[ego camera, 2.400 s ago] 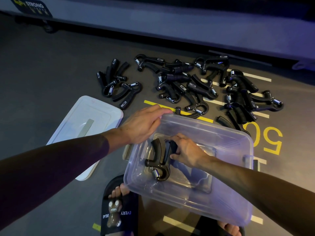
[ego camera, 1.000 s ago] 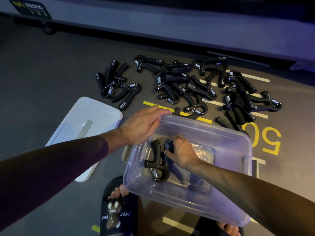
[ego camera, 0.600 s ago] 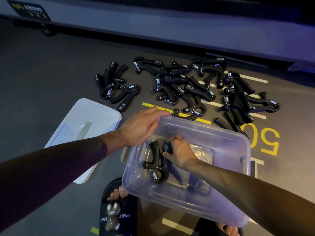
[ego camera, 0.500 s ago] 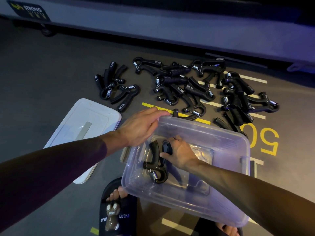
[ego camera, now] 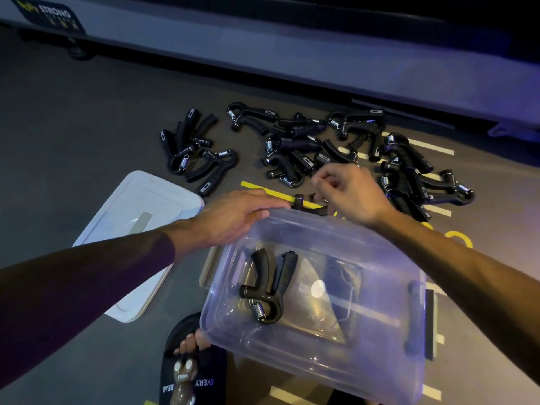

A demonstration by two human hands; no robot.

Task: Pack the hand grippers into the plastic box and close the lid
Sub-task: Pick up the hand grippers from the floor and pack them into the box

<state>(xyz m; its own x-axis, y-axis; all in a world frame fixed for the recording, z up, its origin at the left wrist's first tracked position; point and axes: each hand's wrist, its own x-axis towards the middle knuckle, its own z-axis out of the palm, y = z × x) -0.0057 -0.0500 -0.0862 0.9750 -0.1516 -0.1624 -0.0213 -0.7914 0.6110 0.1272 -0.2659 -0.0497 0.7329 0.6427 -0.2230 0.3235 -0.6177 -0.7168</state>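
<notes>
One hand gripper lies in the plastic box; the rest wait on the floor. The left hand rests on the rim, the right hand hovers loosely curled, empty. They look stiff and light; take one by a handle.

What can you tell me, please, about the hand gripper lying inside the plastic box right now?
The hand gripper is black, with two curved handles joined in a loop at one end, where a bare metal coil spring sits. Its surface looks like matte plastic or rubber. It lies flat on the floor of the clear plastic box, in the left part, handles pointing away from the person and spring end nearest them. It is the only gripper in the box, and neither hand touches it.
</notes>
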